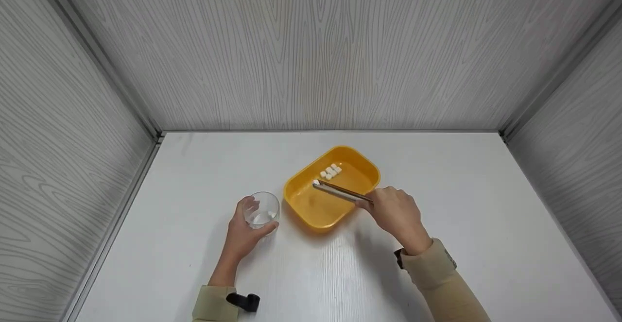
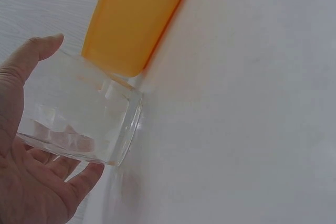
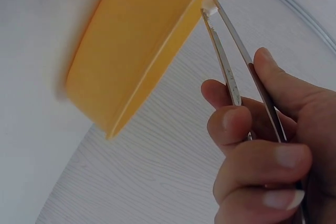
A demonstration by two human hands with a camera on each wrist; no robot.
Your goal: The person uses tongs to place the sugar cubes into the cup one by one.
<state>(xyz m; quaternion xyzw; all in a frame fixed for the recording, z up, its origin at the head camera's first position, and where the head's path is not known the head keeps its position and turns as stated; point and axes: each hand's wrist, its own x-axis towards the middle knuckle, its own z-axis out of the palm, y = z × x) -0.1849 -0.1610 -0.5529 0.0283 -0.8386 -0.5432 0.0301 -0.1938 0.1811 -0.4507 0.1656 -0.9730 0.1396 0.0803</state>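
My right hand (image 1: pixel 394 213) grips metal tweezers (image 3: pixel 226 69), thumb on one arm and fingers on the other. Between the tweezer tips is a small white cube (image 3: pixel 209 6), raised above the yellow tray (image 1: pixel 311 210) in the head view. Several more white cubes (image 1: pixel 331 172) lie together on the tray's floor toward its far left side. My left hand (image 1: pixel 244 229) curls its thumb and fingers round a clear glass (image 2: pixel 79 114) just left of the tray. Something small and whitish shows inside the glass (image 1: pixel 262 210) in the head view.
The tray and glass are on a white tabletop (image 1: pixel 461 191). Grey wood-grain panels enclose it at the back (image 1: pixel 330 55), left (image 1: pixel 63 132) and right (image 1: pixel 578 132). A black strap device (image 1: pixel 244 302) sits on the left wrist.
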